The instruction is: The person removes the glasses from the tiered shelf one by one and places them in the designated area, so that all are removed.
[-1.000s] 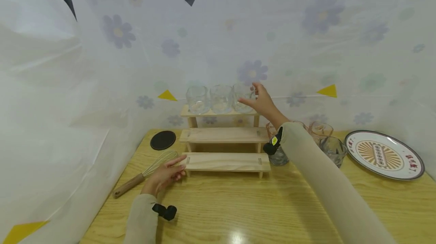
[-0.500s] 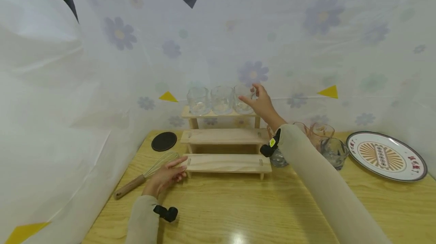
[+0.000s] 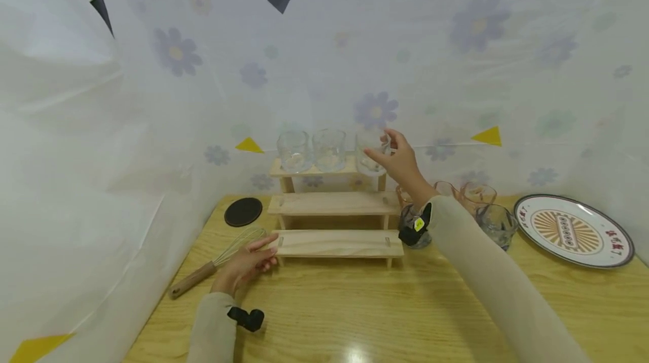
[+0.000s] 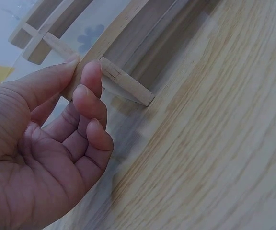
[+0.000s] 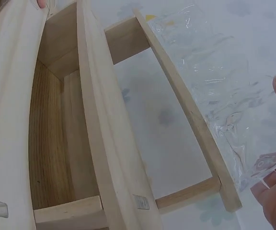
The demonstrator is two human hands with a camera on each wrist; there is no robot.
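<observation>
A three-tier wooden step rack (image 3: 334, 243) stands on the table, with three clear glass cups along its top tier. My right hand (image 3: 404, 165) grips the rightmost clear glass cup (image 3: 370, 168), thumb in front and fingers at its right side. Whether this cup touches the tier I cannot tell. To its left stand the middle cup (image 3: 329, 151) and the left cup (image 3: 294, 151), both upright. In the left wrist view my left hand (image 4: 42, 158) pinches the end of the lowest tier between thumb and index finger; the other fingers are curled below.
Right of the rack are amber glasses (image 3: 478, 197) and grey glasses (image 3: 497, 225), partly behind my right sleeve. A patterned plate (image 3: 573, 230) lies farther right. On the left are a whisk (image 3: 195, 279) and a black round coaster (image 3: 243, 212). A flowered sheet (image 3: 314, 70) hangs behind.
My right hand has shifted a little right with the rightmost cup, and a gap has opened between it and the middle cup. The left hand has stayed on the lowest tier.
</observation>
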